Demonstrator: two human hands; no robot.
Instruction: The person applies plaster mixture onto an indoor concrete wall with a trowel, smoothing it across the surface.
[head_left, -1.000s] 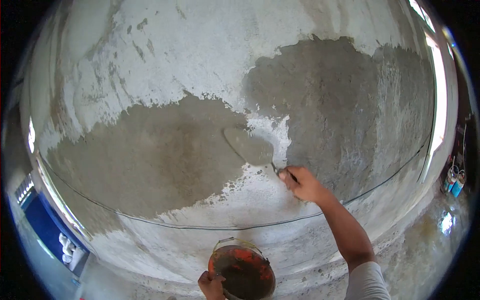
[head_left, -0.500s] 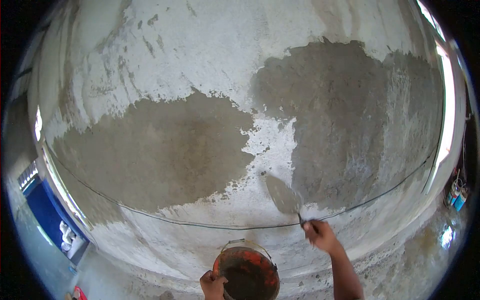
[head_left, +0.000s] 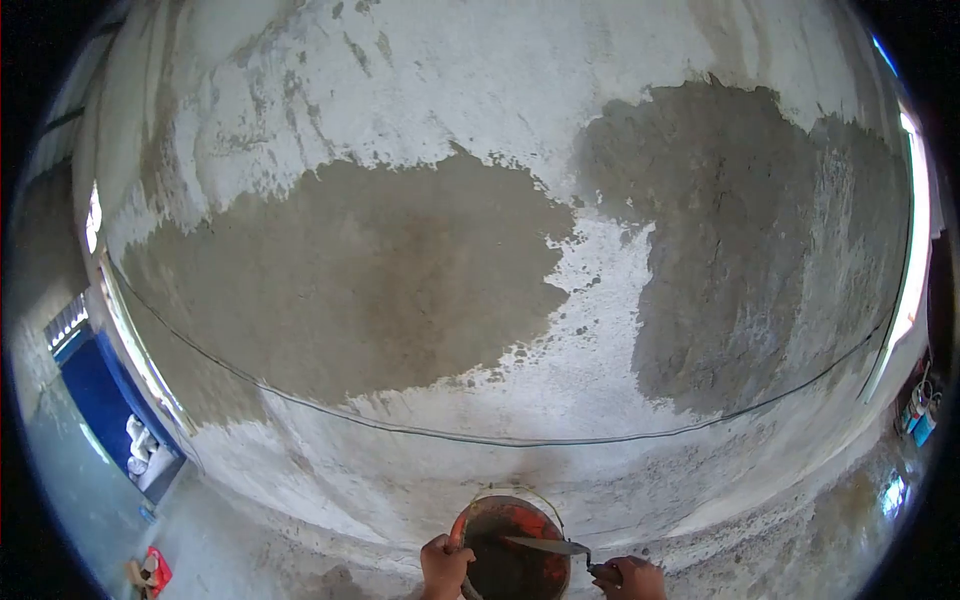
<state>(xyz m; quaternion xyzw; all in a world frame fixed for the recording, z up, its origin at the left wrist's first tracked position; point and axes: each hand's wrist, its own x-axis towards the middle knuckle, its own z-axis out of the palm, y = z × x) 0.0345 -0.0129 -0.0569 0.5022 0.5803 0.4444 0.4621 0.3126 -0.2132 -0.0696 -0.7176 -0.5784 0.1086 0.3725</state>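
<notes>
My left hand (head_left: 446, 568) grips the left rim of an orange-red bucket (head_left: 549, 522), which is smeared inside with dark grey mortar (head_left: 495, 572). In my right hand (head_left: 632, 580) is the handle of a trowel (head_left: 552, 545), its blade pointing left across the bucket's opening, over the mortar. The wire bail of the bucket stands up at the far side. Ahead rises a whitewashed wall (head_left: 600, 350) with a large damp grey patch (head_left: 350, 290) on the left and another grey patch (head_left: 720, 230) on the right, a ragged white strip between them.
A dark cable (head_left: 520, 441) sags across the lower wall. At the left are a blue door (head_left: 100, 400) and a red object (head_left: 158, 572) on the floor. Blue containers (head_left: 924, 425) stand far right, near a wet patch of floor.
My right hand has brought the trowel down from the wall to the bucket's opening. The view has shifted, so the wall patches now sit farther right. My left hand keeps its hold on the rim.
</notes>
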